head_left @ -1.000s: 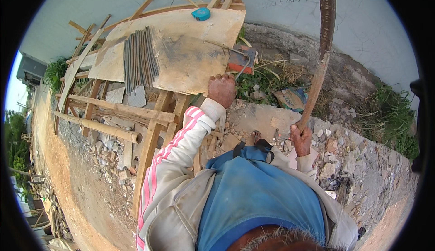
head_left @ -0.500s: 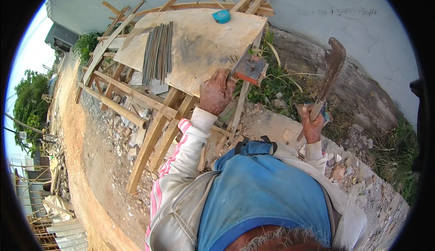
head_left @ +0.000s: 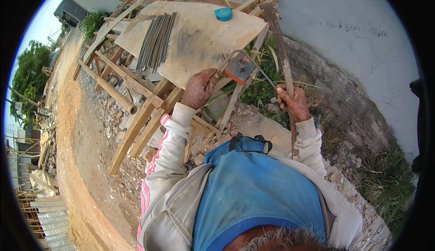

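A thin steel rod (head_left: 240,51) is bent into an arch above a red-edged metal block (head_left: 240,68) with short pins on top. The block sits at the near right corner of a plywood board (head_left: 206,38). My left hand (head_left: 199,89) is closed around one end of the rod, left of the block. With my right hand (head_left: 294,101) I grip a long rusty bending bar (head_left: 281,47), held nearly upright with its wider head up by the timber. The rod's other end reaches the fingers of that hand; whether they pinch it, I cannot tell.
On the board lie a bundle of straight steel rods (head_left: 156,40) and a teal tape measure (head_left: 223,14). Timber legs (head_left: 136,131) and a bamboo pole (head_left: 108,88) jut out at the left. Rubble and weeds cover the ground beside a grey wall (head_left: 344,20).
My right hand has come up and left toward the block, swinging the bar's head leftward. My left hand has shifted slightly left, and the rod's bent arch now shows above the block.
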A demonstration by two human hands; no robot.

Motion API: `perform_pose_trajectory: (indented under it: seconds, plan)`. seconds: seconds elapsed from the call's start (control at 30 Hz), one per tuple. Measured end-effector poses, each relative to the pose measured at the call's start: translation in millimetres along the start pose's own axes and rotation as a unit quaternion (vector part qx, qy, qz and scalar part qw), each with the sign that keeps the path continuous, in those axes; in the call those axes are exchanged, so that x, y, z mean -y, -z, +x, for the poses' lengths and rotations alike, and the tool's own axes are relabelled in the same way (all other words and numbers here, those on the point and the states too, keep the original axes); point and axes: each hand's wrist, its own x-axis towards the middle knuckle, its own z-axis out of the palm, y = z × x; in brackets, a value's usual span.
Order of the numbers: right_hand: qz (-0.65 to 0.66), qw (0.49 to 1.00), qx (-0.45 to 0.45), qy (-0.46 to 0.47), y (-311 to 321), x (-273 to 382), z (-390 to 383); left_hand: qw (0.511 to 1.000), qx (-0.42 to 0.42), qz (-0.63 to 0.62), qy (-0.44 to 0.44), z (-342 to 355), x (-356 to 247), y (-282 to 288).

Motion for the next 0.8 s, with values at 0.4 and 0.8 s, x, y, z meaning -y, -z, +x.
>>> perform_pose_trajectory:
  seconds: [0.4,0.8]
  plan:
    - [-0.063,0.996,0.039,-0.044,-6.5,-8.2,42.3,0.975,0.03,0.202,0.085,-0.2,43.8,-41.5]
    - [0.017,0.998,0.006,-0.055,-19.4,-25.3,35.0,0.97,0.072,0.215,0.09,-18.4,54.0,-24.7]
